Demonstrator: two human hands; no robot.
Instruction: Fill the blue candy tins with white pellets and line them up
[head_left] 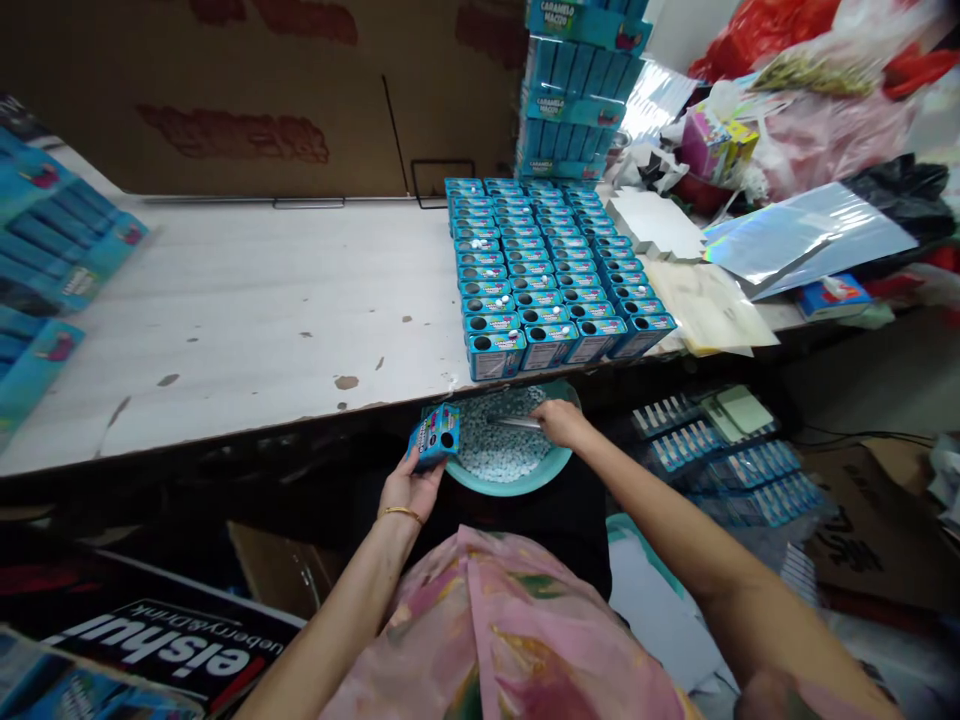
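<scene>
My left hand (411, 487) is closed round a small blue candy box (436, 433) with a round hole in its top, held at the left rim of a teal bowl (517, 483). The bowl sits on my lap below the table edge and is full of small pale candies (501, 447). My right hand (559, 422) is closed on a metal spoon (516, 422) that lies over the candies. Just above, at the table's front edge, stand several rows of the same blue boxes (544, 262), holes upward, some with a white candy on top.
The worn white table (247, 310) has blue cartons at its left edge (45, 250). A tall stack of blue packs (574, 90) stands behind the rows. Holographic sheets (810, 235), flat white cartons (660, 222) and bags lie at right. More blue boxes (731, 470) sit below right.
</scene>
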